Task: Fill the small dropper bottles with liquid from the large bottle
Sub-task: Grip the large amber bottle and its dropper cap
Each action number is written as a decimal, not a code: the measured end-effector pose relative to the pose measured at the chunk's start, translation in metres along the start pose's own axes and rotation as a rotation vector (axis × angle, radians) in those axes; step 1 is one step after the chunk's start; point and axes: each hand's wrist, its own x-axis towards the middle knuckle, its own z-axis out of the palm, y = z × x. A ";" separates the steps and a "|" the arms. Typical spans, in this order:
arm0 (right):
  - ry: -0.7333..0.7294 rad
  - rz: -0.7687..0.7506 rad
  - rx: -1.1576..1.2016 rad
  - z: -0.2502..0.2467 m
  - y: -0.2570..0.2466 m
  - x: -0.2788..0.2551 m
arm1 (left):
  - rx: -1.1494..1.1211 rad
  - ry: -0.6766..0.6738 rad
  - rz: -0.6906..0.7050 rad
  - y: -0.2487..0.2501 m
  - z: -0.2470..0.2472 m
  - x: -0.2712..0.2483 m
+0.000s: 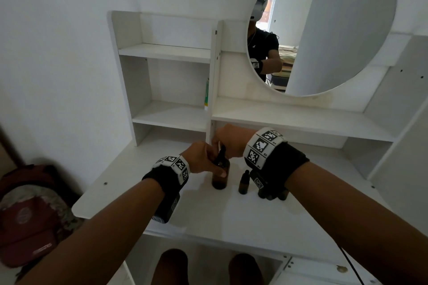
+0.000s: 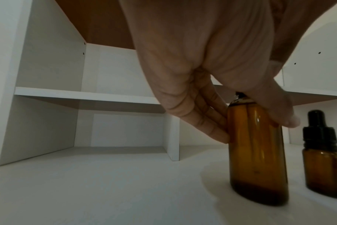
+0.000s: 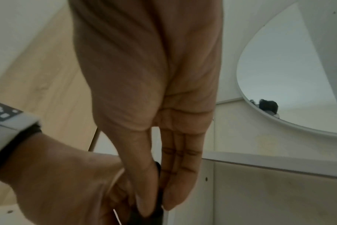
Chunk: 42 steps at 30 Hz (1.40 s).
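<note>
The large amber bottle (image 1: 220, 176) (image 2: 257, 153) stands upright on the white desk (image 1: 208, 213). My left hand (image 1: 201, 159) (image 2: 240, 121) grips its upper body, fingers on one side and thumb on the other. My right hand (image 1: 228, 141) (image 3: 156, 202) reaches over from the right and pinches the bottle's black dropper cap (image 1: 222, 151) (image 3: 160, 197) between thumb and fingers. A small amber dropper bottle (image 1: 244, 182) (image 2: 323, 161) with a black cap stands just right of the large one. More small bottles (image 1: 272, 194) sit further right, mostly hidden under my right wrist.
A white shelf unit (image 1: 171, 53) rises behind the bottles, with a slim green-and-white tube (image 1: 206, 95) leaning inside it. A round mirror (image 1: 324, 30) hangs at the back right. A red bag (image 1: 27, 220) lies on the floor to the left.
</note>
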 end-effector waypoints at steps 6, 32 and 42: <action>0.075 0.095 -0.023 0.009 -0.003 -0.001 | -0.021 -0.016 -0.017 0.001 0.001 -0.001; 0.022 0.024 0.072 0.001 -0.003 -0.012 | -0.053 0.000 0.043 0.001 0.001 -0.005; 0.030 0.016 0.077 0.001 0.001 -0.019 | -0.050 -0.010 0.050 0.002 0.000 -0.003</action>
